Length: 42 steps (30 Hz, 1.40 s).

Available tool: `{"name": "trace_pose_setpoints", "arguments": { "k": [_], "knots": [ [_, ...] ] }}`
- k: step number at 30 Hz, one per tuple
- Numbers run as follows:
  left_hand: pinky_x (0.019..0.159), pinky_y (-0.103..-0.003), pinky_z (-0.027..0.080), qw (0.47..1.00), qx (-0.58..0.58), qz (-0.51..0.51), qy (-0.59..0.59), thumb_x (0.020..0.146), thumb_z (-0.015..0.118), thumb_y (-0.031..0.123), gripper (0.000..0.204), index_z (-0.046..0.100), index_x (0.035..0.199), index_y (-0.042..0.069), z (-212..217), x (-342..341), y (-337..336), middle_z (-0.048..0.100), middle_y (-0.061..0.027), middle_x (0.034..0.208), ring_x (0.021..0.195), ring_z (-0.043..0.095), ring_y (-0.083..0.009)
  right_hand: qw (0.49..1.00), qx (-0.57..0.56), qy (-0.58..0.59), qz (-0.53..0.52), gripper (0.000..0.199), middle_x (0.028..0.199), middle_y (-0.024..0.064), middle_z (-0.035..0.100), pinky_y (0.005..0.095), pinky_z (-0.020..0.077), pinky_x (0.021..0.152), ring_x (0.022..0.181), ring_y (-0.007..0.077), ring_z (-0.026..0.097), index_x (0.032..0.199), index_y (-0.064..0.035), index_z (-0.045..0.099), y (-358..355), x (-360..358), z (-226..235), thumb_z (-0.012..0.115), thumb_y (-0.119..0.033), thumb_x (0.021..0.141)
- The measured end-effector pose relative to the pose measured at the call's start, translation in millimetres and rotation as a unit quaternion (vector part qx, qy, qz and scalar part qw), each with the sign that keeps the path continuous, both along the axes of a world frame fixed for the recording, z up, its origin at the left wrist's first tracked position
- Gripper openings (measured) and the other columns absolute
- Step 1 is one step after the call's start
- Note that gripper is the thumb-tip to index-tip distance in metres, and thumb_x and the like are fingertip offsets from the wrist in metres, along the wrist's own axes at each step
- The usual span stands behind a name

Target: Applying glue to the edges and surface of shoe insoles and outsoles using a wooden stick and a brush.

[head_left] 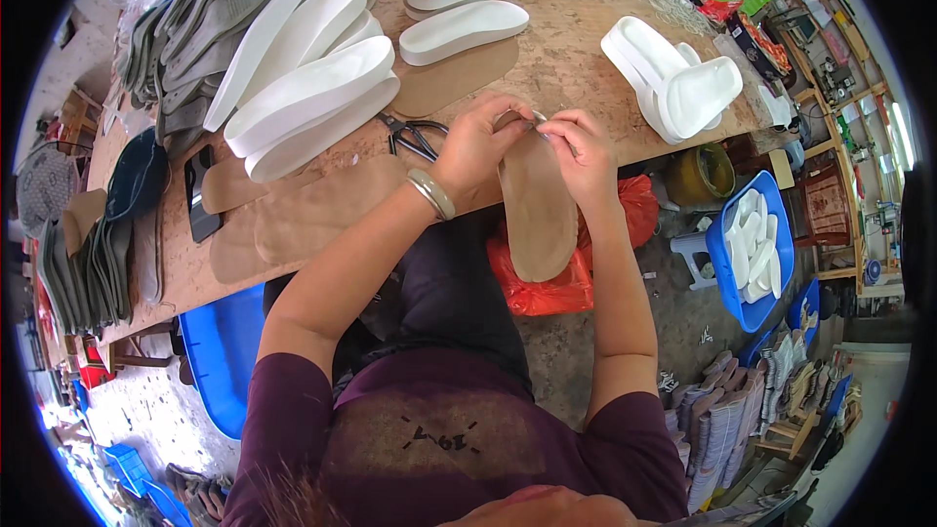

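Observation:
A tan insole (540, 220) hangs lengthwise over the table's front edge, its rounded end toward me. My left hand (476, 143) grips its far end from the left, fingers curled over the tip. From the right, my right hand (583, 151) pinches the same end with thumb and fingertips, close to the left thumb. Something small and pale shows between the fingertips, too small to make out. Black-handled pliers (415, 137) lie on the table by my left wrist. Beyond my hands rests a white shoe sole (465, 32) beside a flat tan sheet (459, 78).
White soles (310, 102) are heaped at the left, near grey sole stacks (220, 24) and a dark phone (202, 197). More tan insoles (327, 210) lie at the front. White soles (673, 78) stand right. A blue basket (734, 249) and red bag (547, 291) sit below the table.

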State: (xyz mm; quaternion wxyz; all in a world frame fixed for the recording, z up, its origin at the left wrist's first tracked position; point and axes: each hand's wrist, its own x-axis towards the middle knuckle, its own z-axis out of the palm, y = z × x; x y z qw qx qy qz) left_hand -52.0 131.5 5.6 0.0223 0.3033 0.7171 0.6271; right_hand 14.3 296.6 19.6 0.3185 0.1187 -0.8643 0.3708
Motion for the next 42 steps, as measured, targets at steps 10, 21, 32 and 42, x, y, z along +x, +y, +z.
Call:
{"name": "trace_pose_setpoints", "arguments": {
  "k": [10,21,32,42],
  "knots": [
    [0.083,-0.032,0.050,0.942,-0.246,0.099,0.207,0.080,0.065,0.006,0.009,0.066,0.089,0.006,-10,-29,9,0.059,-0.0058,0.101,0.096,0.059,-0.0231,0.998,0.010,-0.058,0.014,0.010,0.086,0.0100,0.063,0.0349,0.0502,0.066,0.076,0.0268,0.063,0.085,-0.0005,0.066,15,-26,-37,0.063,0.005,0.077],
    [0.079,-0.036,0.049,0.881,-0.273,0.097,0.374,0.077,0.064,0.006,0.015,0.064,0.092,0.008,-13,-30,7,0.060,-0.0042,0.093,0.090,0.057,-0.0244,0.989,-0.007,-0.145,-0.003,0.017,0.086,0.0130,0.059,0.0364,0.0494,0.066,0.074,0.0294,0.061,0.094,-0.0010,0.067,12,-32,-30,0.061,0.003,0.079],
    [0.078,-0.034,0.047,0.881,-0.275,0.078,0.377,0.073,0.066,0.007,0.019,0.067,0.092,0.010,-15,-26,0,0.060,-0.0014,0.093,0.093,0.057,-0.0215,0.998,0.007,-0.062,-0.013,0.017,0.087,0.0111,0.059,0.0355,0.0493,0.066,0.075,0.0281,0.061,0.093,-0.0013,0.068,4,-26,-34,0.062,0.003,0.078],
    [0.086,-0.036,0.044,0.859,-0.343,0.087,0.370,0.077,0.059,0.011,0.024,0.066,0.100,0.007,-5,-9,-3,0.061,-0.0025,0.101,0.103,0.055,-0.0212,0.986,0.107,-0.123,0.029,0.020,0.092,0.0095,0.061,0.0382,0.0502,0.068,0.078,0.0287,0.061,0.100,-0.0018,0.068,20,-39,-26,0.064,-0.006,0.081]
  ]
}}
